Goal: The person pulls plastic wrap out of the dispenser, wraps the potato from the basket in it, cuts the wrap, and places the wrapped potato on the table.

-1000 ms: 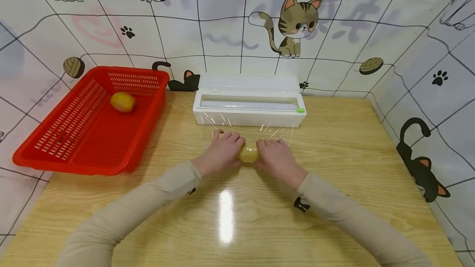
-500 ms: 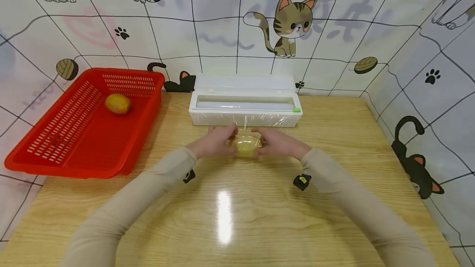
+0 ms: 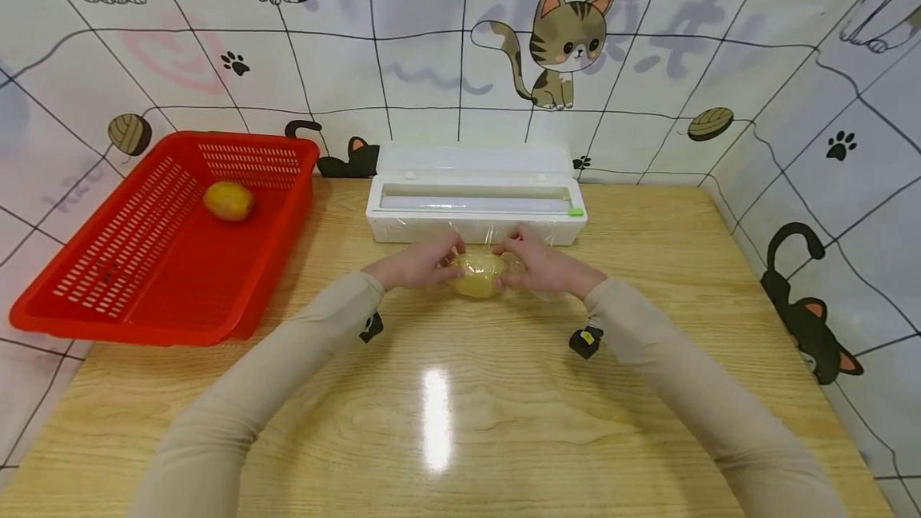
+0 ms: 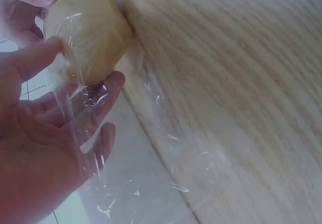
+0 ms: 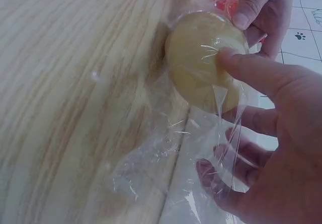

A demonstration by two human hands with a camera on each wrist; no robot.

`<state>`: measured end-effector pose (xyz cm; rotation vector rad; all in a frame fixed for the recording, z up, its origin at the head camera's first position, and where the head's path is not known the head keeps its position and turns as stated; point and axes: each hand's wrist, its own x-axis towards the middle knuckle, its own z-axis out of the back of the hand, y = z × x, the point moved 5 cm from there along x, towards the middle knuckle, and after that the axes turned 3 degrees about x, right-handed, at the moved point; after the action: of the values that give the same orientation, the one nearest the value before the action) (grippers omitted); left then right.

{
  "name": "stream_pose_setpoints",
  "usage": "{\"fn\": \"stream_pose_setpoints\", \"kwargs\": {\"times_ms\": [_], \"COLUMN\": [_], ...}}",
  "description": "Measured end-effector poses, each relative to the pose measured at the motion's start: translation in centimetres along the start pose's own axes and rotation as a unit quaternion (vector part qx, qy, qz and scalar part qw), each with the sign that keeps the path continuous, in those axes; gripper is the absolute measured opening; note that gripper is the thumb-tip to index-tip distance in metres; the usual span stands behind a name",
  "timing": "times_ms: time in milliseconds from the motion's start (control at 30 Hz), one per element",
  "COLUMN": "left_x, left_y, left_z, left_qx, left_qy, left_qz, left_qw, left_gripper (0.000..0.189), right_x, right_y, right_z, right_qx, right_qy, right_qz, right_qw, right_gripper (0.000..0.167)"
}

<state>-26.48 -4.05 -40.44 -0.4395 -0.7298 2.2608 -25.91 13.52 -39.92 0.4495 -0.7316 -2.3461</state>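
A smooth yellow mango [image 3: 478, 276] sits between the hands, covered in clear cling film. My left hand [image 3: 420, 260] holds its left end, the thumb [image 4: 45, 55] pressing the near side and the other fingers spread behind it under the film. At the opposite end, my right hand [image 3: 544, 264] grips in the same way, its thumb [image 5: 246, 68] on the fruit. Loose cling film [image 5: 138, 173] hangs past the fruit on either side. Behind the hands, the white cling film box [image 3: 475, 230] stands with its lid [image 3: 475, 158] up and its roll [image 3: 475, 204] showing.
A red plastic basket [image 3: 187, 286] stands at the left of the wooden table [image 3: 532, 414], with another yellow mango [image 3: 229, 201] in it. A green slider [image 3: 575, 213] sits at the box's right end. A cat-patterned sheet covers the walls behind and at the right.
Both hands have turned from knuckles-up over the mango to holding it by its ends. Mango and hands have moved a little toward the box; the film between them has gathered in.
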Motion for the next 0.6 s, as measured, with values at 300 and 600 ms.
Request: {"fn": "stream_pose_setpoints", "kwargs": {"times_ms": [300,600], "left_x": [0.34,0.77], "left_y": [0.32,0.14], "left_z": [0.26,0.0], "left_qx": [0.024,0.058], "left_qy": [0.013,-0.047], "left_qz": [0.006,0.002], "left_qw": [0.9996,0.9972], "left_gripper": [0.031,0.023], "right_x": [0.5,0.54], "right_y": [-0.03,0.33], "right_z": [0.59,0.39], "right_qx": [-0.007,-0.06], "right_qy": [-0.01,-0.056], "right_qz": [0.027,0.044], "right_qw": [0.9996,0.9957], "right_gripper": [0.049,0.034]}}
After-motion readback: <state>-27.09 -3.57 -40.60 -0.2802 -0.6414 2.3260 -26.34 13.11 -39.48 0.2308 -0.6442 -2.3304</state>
